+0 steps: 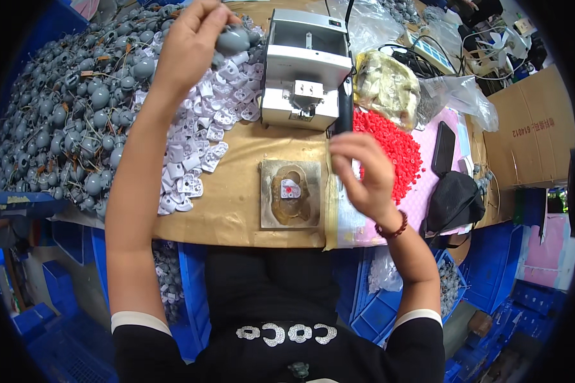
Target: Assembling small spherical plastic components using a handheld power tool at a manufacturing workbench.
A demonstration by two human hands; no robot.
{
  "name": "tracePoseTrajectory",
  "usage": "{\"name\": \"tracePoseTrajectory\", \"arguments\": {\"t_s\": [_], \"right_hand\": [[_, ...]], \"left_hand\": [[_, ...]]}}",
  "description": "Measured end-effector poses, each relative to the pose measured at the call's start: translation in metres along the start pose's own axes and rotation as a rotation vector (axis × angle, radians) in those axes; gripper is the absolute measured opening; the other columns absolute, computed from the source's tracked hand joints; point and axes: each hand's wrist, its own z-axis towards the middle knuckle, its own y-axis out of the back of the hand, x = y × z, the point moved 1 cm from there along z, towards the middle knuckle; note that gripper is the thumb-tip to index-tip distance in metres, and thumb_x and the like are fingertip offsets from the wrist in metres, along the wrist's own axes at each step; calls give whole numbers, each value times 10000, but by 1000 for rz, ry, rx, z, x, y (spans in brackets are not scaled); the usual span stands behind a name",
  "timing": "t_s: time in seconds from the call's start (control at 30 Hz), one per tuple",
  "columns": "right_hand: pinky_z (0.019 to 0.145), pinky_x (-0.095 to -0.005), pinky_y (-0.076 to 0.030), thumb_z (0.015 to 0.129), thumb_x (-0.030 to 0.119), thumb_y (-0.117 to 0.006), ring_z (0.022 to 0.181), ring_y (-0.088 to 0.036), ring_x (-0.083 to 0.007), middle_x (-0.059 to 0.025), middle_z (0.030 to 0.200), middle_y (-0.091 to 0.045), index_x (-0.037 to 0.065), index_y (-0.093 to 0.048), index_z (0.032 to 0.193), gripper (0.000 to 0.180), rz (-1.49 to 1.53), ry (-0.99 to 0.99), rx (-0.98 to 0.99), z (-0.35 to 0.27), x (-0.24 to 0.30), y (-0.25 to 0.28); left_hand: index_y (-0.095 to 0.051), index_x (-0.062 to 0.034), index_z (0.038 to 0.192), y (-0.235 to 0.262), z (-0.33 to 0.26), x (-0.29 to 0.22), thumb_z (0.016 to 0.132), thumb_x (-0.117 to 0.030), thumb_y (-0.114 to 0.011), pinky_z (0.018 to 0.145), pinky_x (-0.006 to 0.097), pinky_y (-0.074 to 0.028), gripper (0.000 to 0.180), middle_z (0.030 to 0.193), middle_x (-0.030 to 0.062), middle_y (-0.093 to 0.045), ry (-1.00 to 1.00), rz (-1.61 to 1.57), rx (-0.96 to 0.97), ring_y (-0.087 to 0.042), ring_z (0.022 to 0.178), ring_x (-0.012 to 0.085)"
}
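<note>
My left hand point(195, 45) reaches far over the left side of the table, fingers closed on a grey rounded plastic part point(232, 41). Below and around it spreads a heap of white plastic pieces point(204, 121), with a large pile of grey round parts point(76, 115) to the left. My right hand point(367, 169) hovers right of a metal fixture block point(310, 220), near a heap of small red plastic pieces point(402, 156). Its fingers are apart, slightly curled, with nothing seen between them. In the fixture's hollow lies a white piece point(294, 193) with a red spot in its middle.
A white and grey bench machine point(306, 64) stands behind the fixture. At the right are a yellowish plastic bag point(383, 86), a dark phone point(443, 148), a black cloth item point(455, 203) and a cardboard box point(533, 131). Blue crates point(377, 303) stand below the table's front edge.
</note>
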Motion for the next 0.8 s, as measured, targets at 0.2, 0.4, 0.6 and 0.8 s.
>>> {"name": "tracePoseTrajectory", "arguments": {"t_s": [0.2,0.4,0.6,0.8], "right_hand": [[941,-357,-503,813,-30,-716,1089,-631,-300,-181,1217,-620,13,-609,1262,464,108,97,-71,47,48,12],[719,-287,-551,978,28,-633,830,-657,-109,-60,939,-675,-30,-574,1256,290,974,-782,277,-15,44,-14],[621,-320,-536,886,62,-722,694,-667,-209,-92,846,-692,15,-717,961,89,76,-334,383,-51,16,-32],[623,-363,-541,762,42,-727,765,-656,-245,-66,874,-654,74,-711,979,221,-324,51,383,-54,7,-57]], "left_hand": [[-607,-51,1000,-28,-110,-71,1023,-225,-536,825,246,-451,189,954,22,-606,331,-404,607,-557,905,94],[-605,-68,1067,-57,-208,-33,1048,-263,-516,711,242,-539,215,1044,29,-624,963,-1111,517,-642,874,101],[-654,-45,1007,-63,-256,-4,935,-150,-655,764,345,-531,127,1038,123,-613,244,140,323,-647,936,238],[-692,-78,988,-77,-253,8,788,-41,-709,795,416,-500,204,1054,98,-585,-42,540,230,-525,1010,325]]}}
